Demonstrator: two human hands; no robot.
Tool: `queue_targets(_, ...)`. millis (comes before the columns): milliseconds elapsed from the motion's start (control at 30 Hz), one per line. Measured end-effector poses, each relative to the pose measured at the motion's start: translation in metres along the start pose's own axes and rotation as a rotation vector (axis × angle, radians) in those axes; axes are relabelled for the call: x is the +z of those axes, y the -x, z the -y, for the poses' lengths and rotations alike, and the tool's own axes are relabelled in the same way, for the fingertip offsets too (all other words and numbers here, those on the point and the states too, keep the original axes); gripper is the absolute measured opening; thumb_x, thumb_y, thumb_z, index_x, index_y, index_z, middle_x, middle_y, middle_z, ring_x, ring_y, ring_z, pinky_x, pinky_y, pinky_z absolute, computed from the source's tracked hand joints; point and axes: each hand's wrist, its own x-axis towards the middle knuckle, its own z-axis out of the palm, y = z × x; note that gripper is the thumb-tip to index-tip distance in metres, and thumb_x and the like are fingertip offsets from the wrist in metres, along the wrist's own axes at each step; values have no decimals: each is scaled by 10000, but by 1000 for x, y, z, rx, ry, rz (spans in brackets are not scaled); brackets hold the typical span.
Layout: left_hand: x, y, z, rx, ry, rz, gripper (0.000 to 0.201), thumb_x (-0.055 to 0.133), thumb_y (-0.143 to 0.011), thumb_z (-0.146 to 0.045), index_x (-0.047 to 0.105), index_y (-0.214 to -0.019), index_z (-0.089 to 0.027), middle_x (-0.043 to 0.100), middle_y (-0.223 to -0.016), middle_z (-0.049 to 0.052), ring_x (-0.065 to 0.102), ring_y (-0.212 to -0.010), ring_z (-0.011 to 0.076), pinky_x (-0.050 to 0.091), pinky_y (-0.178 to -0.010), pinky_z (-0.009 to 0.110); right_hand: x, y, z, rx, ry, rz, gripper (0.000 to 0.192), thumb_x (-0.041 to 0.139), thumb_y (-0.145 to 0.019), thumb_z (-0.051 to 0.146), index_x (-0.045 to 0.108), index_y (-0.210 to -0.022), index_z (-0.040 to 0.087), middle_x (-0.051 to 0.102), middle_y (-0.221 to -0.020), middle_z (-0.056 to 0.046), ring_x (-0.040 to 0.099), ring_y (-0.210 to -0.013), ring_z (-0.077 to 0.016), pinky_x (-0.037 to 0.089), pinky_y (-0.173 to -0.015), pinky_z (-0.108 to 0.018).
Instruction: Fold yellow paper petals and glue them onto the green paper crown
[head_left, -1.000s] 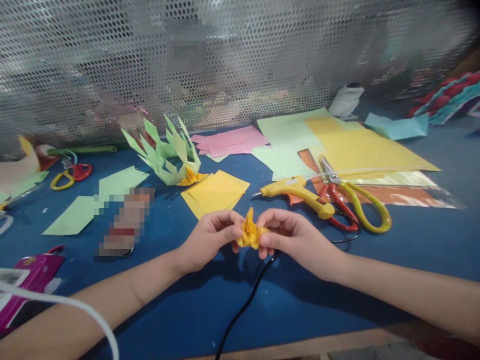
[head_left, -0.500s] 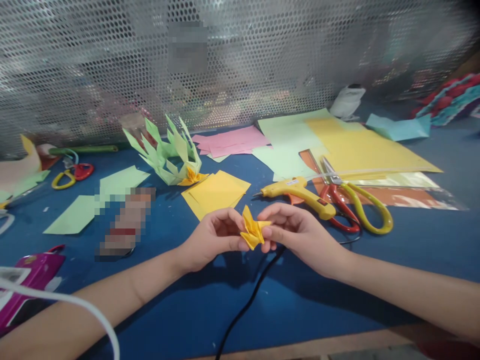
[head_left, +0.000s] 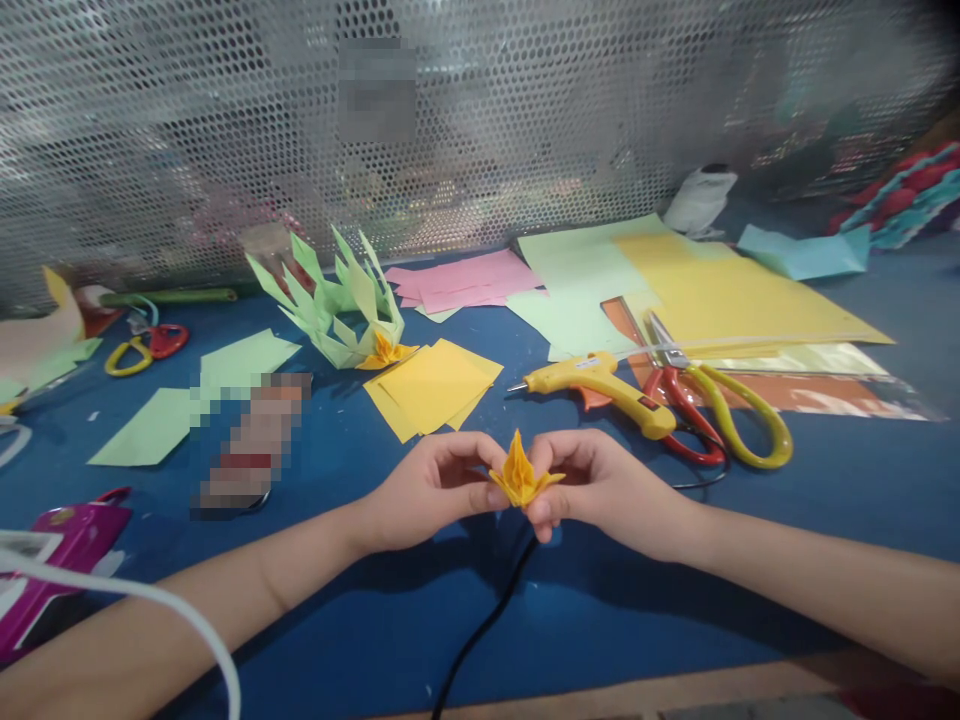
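Backdrop: perforated metal sheet standing beyond my hands, blue table below them.
Flower place: yellow paper flower is right between my two hands, at the fingertips, lifted off the table.
Flower axis: tallest petal points up; low side petals spread crosswise, one toward each hand.
Nearer hand: about even, both touching; right reaches a bit further under.
Left hand: thumb and fingers pinching the left side of the flower; grip pressure can't be told.
Right hand: thumb in front, fingers behind and below, gripping the lower right side.
Flower look: small, deep yellow, folded, pointed petals, creased middle, base narrowing downward; back side hidden.
Cord: black cord runs on the table below my fingers, toward me.
Yellow sheets: loose pile just beyond my left hand.
Green crown: past that pile, further left, spiky folded paper.
Glue gun: beyond my right hand, nozzle pointing left.
Scissors: right of the glue gun, handles toward me.
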Motion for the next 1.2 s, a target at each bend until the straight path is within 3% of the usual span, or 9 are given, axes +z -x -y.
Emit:
queue_targets(300,3,0,-3,-8,-89,29,258,770,-700,-329,612,-683,-125,575,-709,-6,528,-643,88,431,-625,189,2,2,-2,34,60,5,253,819,-594,240,584,-646,161,651,-578,28,606,-493,-92,462,-481,-199)
queue_targets(500,-3,0,8,26,19,-70,230,728,-756,-304,550,-806,-167,588,-780,-15,574,-696,99,486,-677,218,0,-1,2,-227,74,-171,247,753,-711,298,602,-873,189,653,-716,22,613,-571,-86,489,-536,-206)
queue_targets(567,-5,0,9,48,48,-48,237,730,-756,-273,531,-836,-173,590,-834,-8,583,-740,104,496,-701,225,0,0,3,-288,106,-233,219,726,-745,303,596,-883,195,648,-740,22,613,-575,-81,489,-534,-199)
queue_targets(667,-5,0,8,50,56,17,322,757,-730,-260,518,-934,-190,589,-952,11,600,-838,126,501,-728,233,1,1,3,-277,177,-243,186,720,-751,295,577,-803,187,632,-697,27,617,-561,-83,501,-537,-200)
queue_targets(767,-3,-1,6,-8,22,-48,349,752,-737,-247,536,-1006,-196,606,-914,-3,615,-783,105,499,-709,217,2,4,2,-261,274,-198,154,698,-771,304,598,-774,187,654,-689,9,645,-600,-111,533,-576,-226)
queue_targets(833,-3,-3,5,-49,20,-93,269,730,-760,-233,578,-973,-171,622,-833,-10,616,-713,87,496,-680,202,0,5,2,-354,436,-164,103,679,-791,294,646,-811,198,689,-759,-16,666,-683,-137,553,-647,-257)
queue_targets(1000,-5,-5,6,-53,90,-98,189,745,-739,-240,617,-835,-138,635,-716,-19,607,-608,76,484,-609,189,-8,9,3,-795,977,-170,149,664,-804,179,710,-927,248,713,-886,-24,668,-805,-136,545,-753,-223)
queue_targets(1200,-5,-5,4,-94,110,-40,196,755,-724,-230,605,-796,-126,654,-681,6,609,-600,98,496,-594,210,-13,13,3,-1000,1149,-130,163,590,-840,86,685,-918,192,686,-904,-55,654,-837,-119,547,-770,-219)
